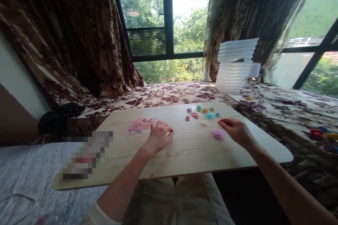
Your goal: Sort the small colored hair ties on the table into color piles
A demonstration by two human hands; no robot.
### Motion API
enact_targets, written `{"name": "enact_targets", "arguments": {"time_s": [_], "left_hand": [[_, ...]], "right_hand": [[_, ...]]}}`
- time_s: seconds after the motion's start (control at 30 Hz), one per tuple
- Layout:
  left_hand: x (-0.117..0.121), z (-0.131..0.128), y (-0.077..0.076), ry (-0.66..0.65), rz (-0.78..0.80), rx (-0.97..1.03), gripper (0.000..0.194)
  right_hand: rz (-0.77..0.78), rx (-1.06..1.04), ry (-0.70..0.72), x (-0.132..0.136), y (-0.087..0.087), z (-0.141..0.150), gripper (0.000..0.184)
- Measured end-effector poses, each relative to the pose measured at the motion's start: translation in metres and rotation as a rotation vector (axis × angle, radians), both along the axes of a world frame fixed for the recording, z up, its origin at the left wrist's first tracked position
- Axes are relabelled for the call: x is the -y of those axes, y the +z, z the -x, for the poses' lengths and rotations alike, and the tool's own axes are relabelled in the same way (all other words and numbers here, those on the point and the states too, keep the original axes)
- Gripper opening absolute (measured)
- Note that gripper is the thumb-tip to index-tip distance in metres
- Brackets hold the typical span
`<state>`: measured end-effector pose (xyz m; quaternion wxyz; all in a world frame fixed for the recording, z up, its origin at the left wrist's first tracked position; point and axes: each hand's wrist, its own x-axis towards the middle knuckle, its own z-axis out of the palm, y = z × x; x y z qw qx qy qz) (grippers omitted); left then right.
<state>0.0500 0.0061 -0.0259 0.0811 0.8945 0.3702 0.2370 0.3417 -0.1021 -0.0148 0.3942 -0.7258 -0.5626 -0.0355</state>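
Below the near edge of the surface (185, 158) show loose beige trousers (154, 200) with pale seam lines — and, likewise below it, a cream sleeve (101, 214) ending near the elbow — the left grip (159, 137) and right grip (238, 132) both bare.

The tabletop (185, 158) is pale beige with a fine wood grain. The tangled pile (139, 126) is mostly pink, flecked with pale blue. There is a purple bundle (189, 110), a green bundle (199, 108), a yellow bundle (205, 110), a dark bundle (211, 109), a red bundle (187, 118), a rose-pink bundle (194, 115), a turquoise bundle (210, 116), a blue bundle (218, 114), a cream bundle (204, 123) and a lilac bundle (217, 134). The curtain (105, 24) is brown with a darker floral pattern; the ledge cloth (169, 96) is whitish, strewn with burgundy flowers.
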Motion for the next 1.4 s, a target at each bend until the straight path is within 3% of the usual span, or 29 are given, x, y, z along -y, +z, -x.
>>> {"name": "enact_targets", "arguments": {"time_s": [0.17,0.37,0.57,0.7,0.9,1.0,1.13,1.27,1.4], "left_hand": [[-0.003,0.014,-0.011,0.030,0.001,-0.065,0.020],[-0.005,0.024,-0.006,0.061,-0.008,-0.046,0.020],[-0.018,0.044,-0.004,0.150,-0.039,-0.053,0.021],[-0.032,0.067,-0.002,0.254,-0.050,-0.078,0.022],[-0.041,0.109,0.000,0.429,-0.017,-0.103,0.021],[-0.041,0.121,-0.004,0.478,0.004,-0.100,0.021],[-0.036,0.127,-0.008,0.478,0.013,-0.095,0.020],[-0.030,0.125,-0.007,0.458,0.011,-0.112,0.020],[-0.029,0.107,-0.002,0.421,-0.013,-0.142,0.020]], "right_hand": [[0.156,0.111,-0.204,0.004,-0.003,-0.055,0.025],[0.256,0.153,-0.198,-0.007,-0.009,-0.060,0.026],[0.198,0.058,-0.226,0.007,0.008,-0.055,0.025],[0.125,0.048,-0.036,0.000,0.013,-0.014,0.024],[0.169,0.071,0.409,-0.046,-0.004,0.100,0.026],[0.221,0.105,0.538,-0.065,-0.012,0.146,0.024],[0.156,0.109,0.490,-0.080,-0.026,0.173,0.026],[0.138,0.160,0.458,-0.079,-0.034,0.175,0.029],[0.173,0.205,0.451,-0.076,-0.034,0.175,0.029]]}}
